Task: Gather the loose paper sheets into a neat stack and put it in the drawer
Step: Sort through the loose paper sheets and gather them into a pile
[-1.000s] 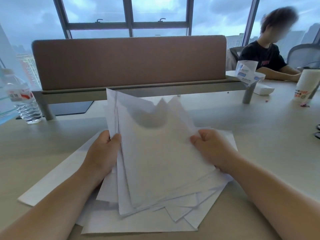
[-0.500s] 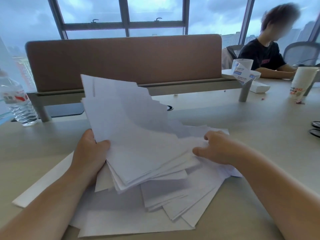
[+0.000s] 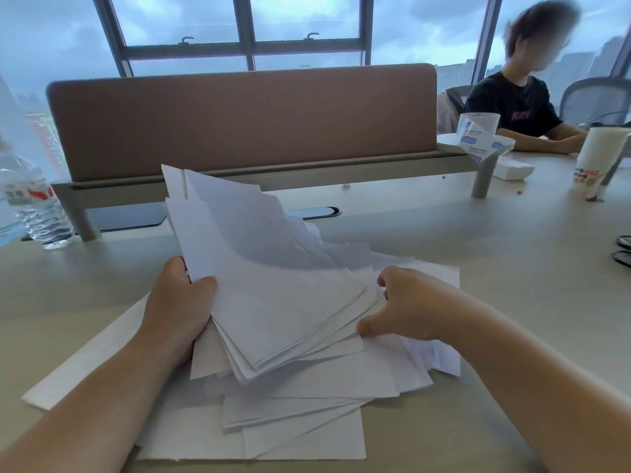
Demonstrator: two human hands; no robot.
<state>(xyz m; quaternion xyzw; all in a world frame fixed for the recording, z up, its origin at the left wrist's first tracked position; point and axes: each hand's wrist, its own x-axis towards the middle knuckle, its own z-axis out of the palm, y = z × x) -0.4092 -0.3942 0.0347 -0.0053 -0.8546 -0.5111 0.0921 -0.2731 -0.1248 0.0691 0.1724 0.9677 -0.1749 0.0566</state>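
Both your hands were on the paper sheets (image 3: 273, 302): your left hand (image 3: 181, 302) gripped the tilted bundle's edge, thumb on top; your right hand (image 3: 406, 308) curled its fingers (image 3: 367, 327) against the stack's right edge, above loose sheets on the counter (image 3: 512, 268).

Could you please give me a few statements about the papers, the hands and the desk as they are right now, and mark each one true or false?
1. The left hand grips a tilted bundle of sheets. True.
2. The right hand is holding the paper cup. False: the cup stands far right on the desk, untouched; the hand is at the sheets' right edge.
3. All the sheets form one neat stack. False: loose sheets lie fanned out on the desk beneath the bundle.
4. A water bottle stands at the far left. True.
5. An open drawer shows beside the papers. False: no drawer is in view.
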